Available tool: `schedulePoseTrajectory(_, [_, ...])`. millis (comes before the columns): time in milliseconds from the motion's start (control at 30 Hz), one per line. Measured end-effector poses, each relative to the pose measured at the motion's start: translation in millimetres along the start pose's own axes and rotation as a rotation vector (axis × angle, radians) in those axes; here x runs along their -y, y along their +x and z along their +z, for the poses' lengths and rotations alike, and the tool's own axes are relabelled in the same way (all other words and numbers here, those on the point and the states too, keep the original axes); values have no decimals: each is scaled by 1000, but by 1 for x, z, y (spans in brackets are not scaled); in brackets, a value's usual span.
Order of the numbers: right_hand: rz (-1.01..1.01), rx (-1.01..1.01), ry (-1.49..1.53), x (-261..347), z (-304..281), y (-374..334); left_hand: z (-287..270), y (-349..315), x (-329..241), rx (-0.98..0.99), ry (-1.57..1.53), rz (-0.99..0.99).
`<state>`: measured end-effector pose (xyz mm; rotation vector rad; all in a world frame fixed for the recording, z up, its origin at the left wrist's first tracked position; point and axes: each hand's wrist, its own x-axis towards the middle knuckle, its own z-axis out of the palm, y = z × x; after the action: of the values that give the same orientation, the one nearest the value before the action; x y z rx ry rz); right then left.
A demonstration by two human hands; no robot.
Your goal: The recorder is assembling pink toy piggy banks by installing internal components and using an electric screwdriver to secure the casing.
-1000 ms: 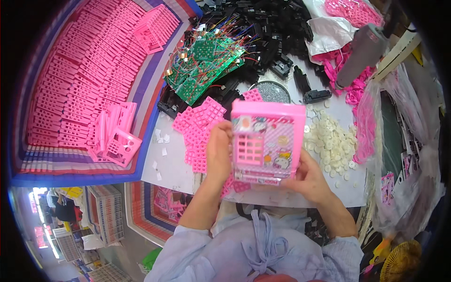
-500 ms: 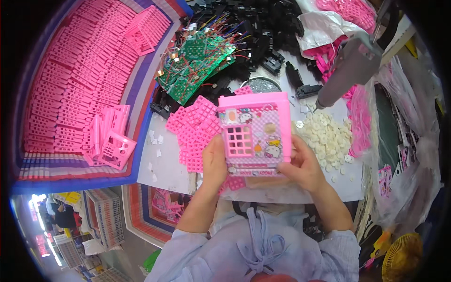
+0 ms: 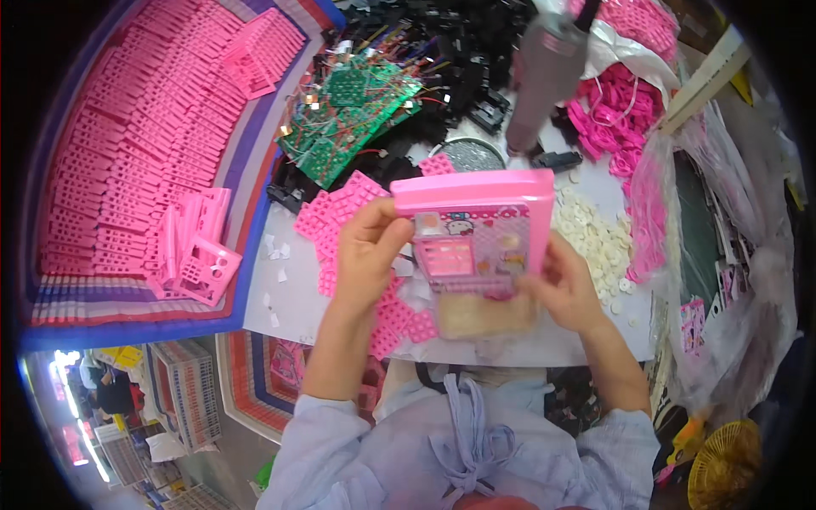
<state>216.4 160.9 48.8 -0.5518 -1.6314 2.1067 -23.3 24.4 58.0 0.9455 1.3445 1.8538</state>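
Note:
A pink plastic toy casing (image 3: 487, 246) with a cartoon print and a grid of square holes is held up over the table, tilted and slightly blurred. My left hand (image 3: 370, 246) is closed at its upper left edge, thumb on the near side. My right hand (image 3: 565, 285) grips its lower right edge. Just below the casing lies a beige block (image 3: 484, 316) on the table. Left of it spreads a pile of pink button pads (image 3: 344, 212), partly hidden by my left hand. White round plastic pieces (image 3: 599, 246) are heaped beyond my right hand.
A grey electric screwdriver (image 3: 544, 76) hangs above a round dish of small screws (image 3: 472, 155). Wired green circuit boards (image 3: 344, 119) and black parts (image 3: 450, 59) are piled at the back. A striped bin (image 3: 246, 310) of pink casings stands left; magenta parts (image 3: 612, 115) lie back right.
The casing has tipped and moved slightly right, uncovering the beige block. My left hand has moved up along its left edge. The screwdriver has swung left.

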Motion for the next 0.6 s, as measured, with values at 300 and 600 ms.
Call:
schedulePoseTrajectory(300, [-558,193,-1015,-45,-66,17,-21,-21,14,665,898,468])
schedulePoseTrajectory(600, [-438,182,-1271,-43,-36,-8,-15,-61,45,643,995,356])
